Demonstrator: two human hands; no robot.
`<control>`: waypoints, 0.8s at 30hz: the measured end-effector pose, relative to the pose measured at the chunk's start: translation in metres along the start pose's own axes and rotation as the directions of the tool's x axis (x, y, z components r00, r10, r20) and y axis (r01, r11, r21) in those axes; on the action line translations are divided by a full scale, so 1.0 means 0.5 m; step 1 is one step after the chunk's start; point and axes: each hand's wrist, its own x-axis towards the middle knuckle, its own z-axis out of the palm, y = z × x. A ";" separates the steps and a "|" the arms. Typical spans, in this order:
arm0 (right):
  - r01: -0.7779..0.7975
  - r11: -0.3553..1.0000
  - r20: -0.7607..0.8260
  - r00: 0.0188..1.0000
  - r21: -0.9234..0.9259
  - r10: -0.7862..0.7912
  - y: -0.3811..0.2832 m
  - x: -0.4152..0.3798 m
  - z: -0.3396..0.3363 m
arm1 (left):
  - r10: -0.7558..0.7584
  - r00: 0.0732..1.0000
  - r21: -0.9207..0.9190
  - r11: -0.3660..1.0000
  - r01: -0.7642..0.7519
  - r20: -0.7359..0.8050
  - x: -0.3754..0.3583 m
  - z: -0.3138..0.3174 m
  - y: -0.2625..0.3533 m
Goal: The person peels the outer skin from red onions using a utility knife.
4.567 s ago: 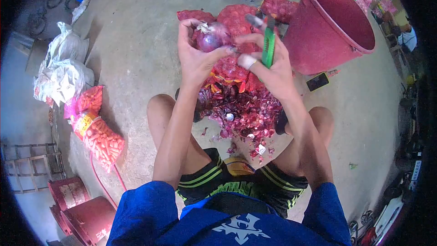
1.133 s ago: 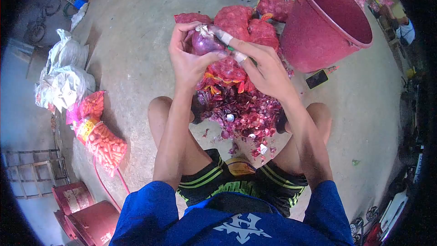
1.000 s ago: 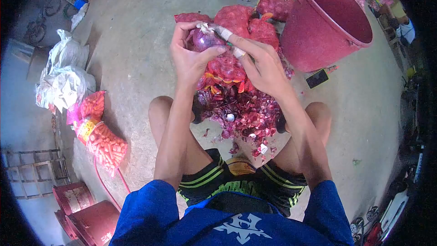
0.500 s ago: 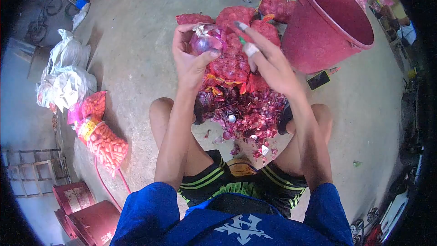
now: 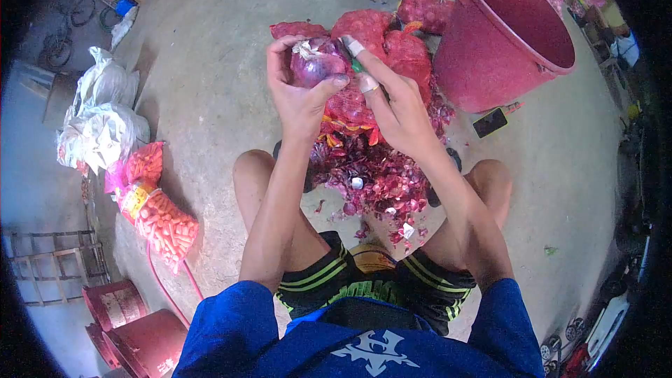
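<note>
A purple-red onion (image 5: 316,64) with a pale, papery end is held in my left hand (image 5: 302,98), the fingers behind it and the thumb across its lower side. My right hand (image 5: 395,101), with light wraps on the thumb and index finger, pinches a small green-handled tool (image 5: 358,65) right beside the onion. The tool's working end is hidden. Beneath both hands lie red net sacks (image 5: 409,63) filled with onions. Loose onion skins (image 5: 381,178) are heaped on the floor between my feet.
A large pink tub (image 5: 465,63) stands at the right, a phone (image 5: 489,122) on the floor beside it. White sacks (image 5: 115,129) and a bag of carrots (image 5: 164,227) are at the left. Red containers (image 5: 143,343) stand at the lower left.
My right hand has moved left with the green tool and come up against the onion. My left hand has shifted slightly right, still holding the onion.
</note>
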 end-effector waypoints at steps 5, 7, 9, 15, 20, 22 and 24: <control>-0.070 0.986 0.048 0.997 0.151 0.064 -0.011 0.000 -0.006 | 0.039 0.999 0.031 0.999 -0.039 0.008 0.002 0.006 -0.004; -0.072 0.985 0.046 0.997 0.157 0.065 -0.010 -0.001 -0.007 | 0.062 0.998 0.083 0.995 -0.064 0.024 0.007 0.003 -0.001; -0.076 0.984 0.043 0.997 0.160 0.070 -0.007 -0.002 -0.010 | 0.082 0.996 0.131 0.988 -0.087 0.044 0.008 0.002 -0.001; -0.032 0.994 0.011 0.999 0.102 0.031 0.011 0.004 -0.007 | 0.062 0.998 0.029 0.998 -0.063 0.032 -0.002 -0.004 -0.018; -0.254 0.891 -0.007 0.961 0.377 0.277 0.028 0.003 -0.008 | -0.517 0.855 -0.449 0.756 0.476 0.036 -0.006 0.026 -0.027; -0.272 0.901 0.005 0.958 0.338 0.287 0.023 0.005 -0.011 | -0.581 0.811 -0.445 0.709 0.547 0.072 -0.012 0.036 -0.027; -0.291 0.909 0.016 0.954 0.297 0.300 0.027 0.006 -0.012 | -0.660 0.731 -0.438 0.613 0.658 0.174 -0.020 0.031 -0.031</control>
